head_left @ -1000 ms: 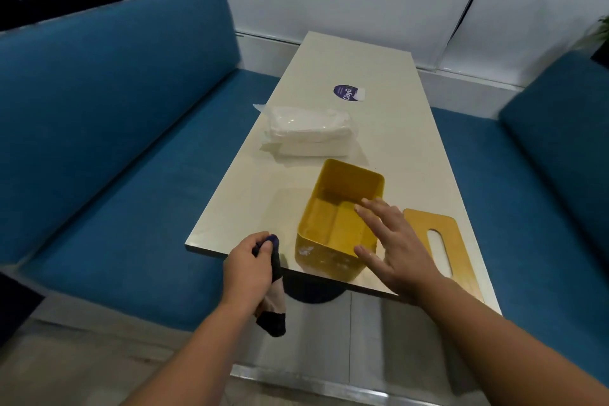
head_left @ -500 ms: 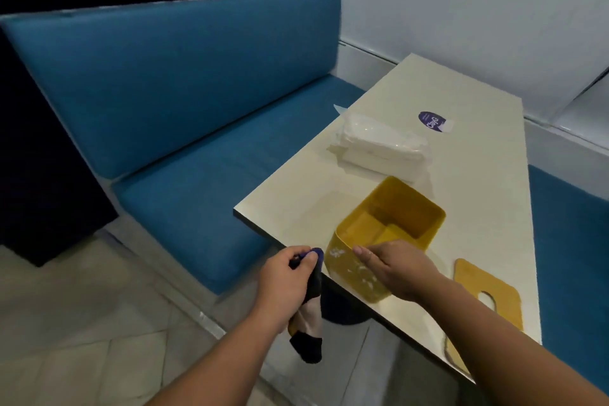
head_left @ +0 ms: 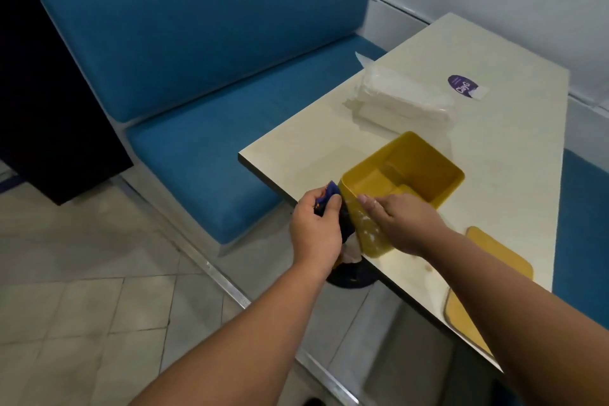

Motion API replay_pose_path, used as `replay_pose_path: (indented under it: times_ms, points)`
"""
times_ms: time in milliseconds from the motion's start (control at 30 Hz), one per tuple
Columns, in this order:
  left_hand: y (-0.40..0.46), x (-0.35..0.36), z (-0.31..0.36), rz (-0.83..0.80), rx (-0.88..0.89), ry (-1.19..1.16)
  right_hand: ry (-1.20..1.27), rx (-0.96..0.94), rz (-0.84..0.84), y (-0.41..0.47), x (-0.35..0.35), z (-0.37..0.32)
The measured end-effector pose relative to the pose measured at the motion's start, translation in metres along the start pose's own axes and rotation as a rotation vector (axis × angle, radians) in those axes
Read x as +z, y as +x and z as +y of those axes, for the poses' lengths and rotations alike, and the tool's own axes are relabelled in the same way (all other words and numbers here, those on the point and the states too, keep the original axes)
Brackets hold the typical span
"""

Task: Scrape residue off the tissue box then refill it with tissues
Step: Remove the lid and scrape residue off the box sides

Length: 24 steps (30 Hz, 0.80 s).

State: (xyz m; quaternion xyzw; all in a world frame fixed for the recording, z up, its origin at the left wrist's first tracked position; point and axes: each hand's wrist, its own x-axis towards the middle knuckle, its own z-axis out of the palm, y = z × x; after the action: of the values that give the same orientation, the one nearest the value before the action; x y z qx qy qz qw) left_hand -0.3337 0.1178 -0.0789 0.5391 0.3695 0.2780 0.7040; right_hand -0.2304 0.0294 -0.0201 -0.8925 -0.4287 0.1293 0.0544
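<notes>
Tissue box (head_left: 412, 175) sits mouth-up, long axis running diagonally across table (head_left: 514, 155).

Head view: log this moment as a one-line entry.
stage: scraping | left hand: grips scraper at box's near end | right hand: steadies yellow tissue box | residue: visible | tissue pack: unused | lid: off
</notes>
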Motion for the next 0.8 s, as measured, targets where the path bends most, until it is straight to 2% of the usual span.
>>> replay_pose_path:
  times_ms: [167,333,533,667,800]
  points:
    - [-0.006,0.004,0.000,-0.021,0.037,0.020,0.016,-0.020,-0.018,0.001,-0.002,-0.005]
    - [-0.004,0.008,0.002,-0.002,0.051,0.031,0.113,0.044,-0.126,0.005,-0.005,-0.005]
    - [0.000,0.004,-0.002,-0.003,0.048,0.049,0.052,0.074,-0.054,0.001,0.004,-0.006]
    - [0.000,0.008,0.005,-0.021,0.129,0.059,0.070,0.042,-0.042,0.002,0.002,-0.006]
    - [0.006,0.002,0.002,0.018,0.029,0.116,0.072,0.058,-0.010,0.003,0.005,-0.005]
